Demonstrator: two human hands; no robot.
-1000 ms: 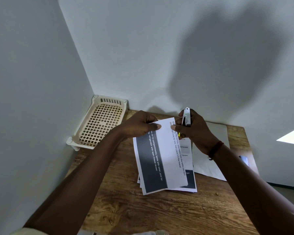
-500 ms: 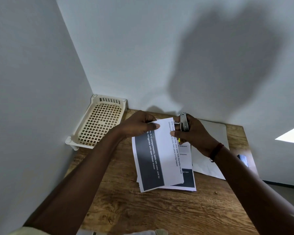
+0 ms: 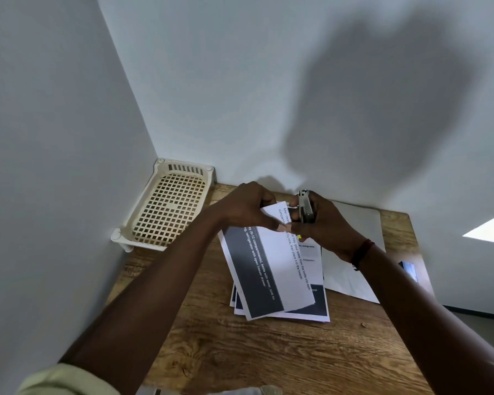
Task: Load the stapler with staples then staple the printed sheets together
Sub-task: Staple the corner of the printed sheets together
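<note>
A stack of printed sheets (image 3: 271, 269) with a dark band and rotated text lies on the wooden table (image 3: 240, 346). My left hand (image 3: 246, 206) pinches the far corner of the top sheets and lifts it. My right hand (image 3: 322, 220) grips a small silver stapler (image 3: 305, 206), held upright at that same far corner. The stapler's jaws are hidden behind my fingers and the paper. More printed sheets peek out under the stack at its near edge.
A cream plastic mesh tray (image 3: 169, 206) stands in the far left corner against the walls. A blank white sheet (image 3: 351, 252) lies to the right of the stack. Walls close the table at the left and back.
My right hand lowered the stapler slightly and brought it closer to the sheets' far corner. My left hand's fingers slid along that corner toward the stapler.
</note>
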